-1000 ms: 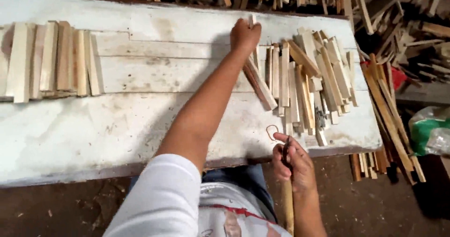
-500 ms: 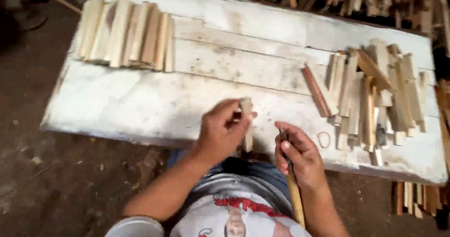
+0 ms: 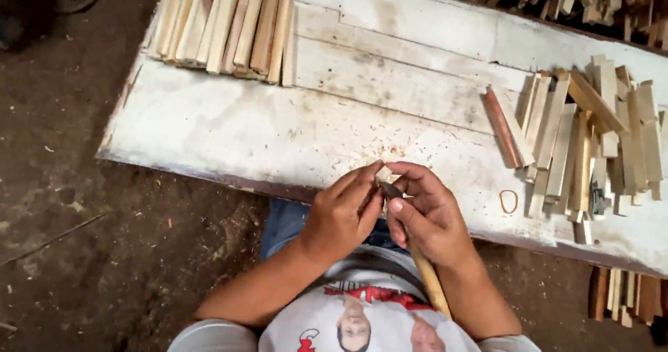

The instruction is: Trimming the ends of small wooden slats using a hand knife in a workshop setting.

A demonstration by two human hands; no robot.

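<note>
Now drawn in from the right-hand pile of sticks point(image 3: 584, 139): left hand point(image 3: 344, 216) pinching a small wood strip point(image 3: 382, 176), right hand point(image 3: 428, 216) clamped on a wooden-handled knife point(image 3: 417, 254), blade meeting it at the near table point(image 3: 229, 136) edge.

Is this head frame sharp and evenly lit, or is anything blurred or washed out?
Head view: soft daylight, no harsh glare; white table bright but readable; left hand and right hand slightly soft; wood piece mostly hidden; floor dim at left.
</note>
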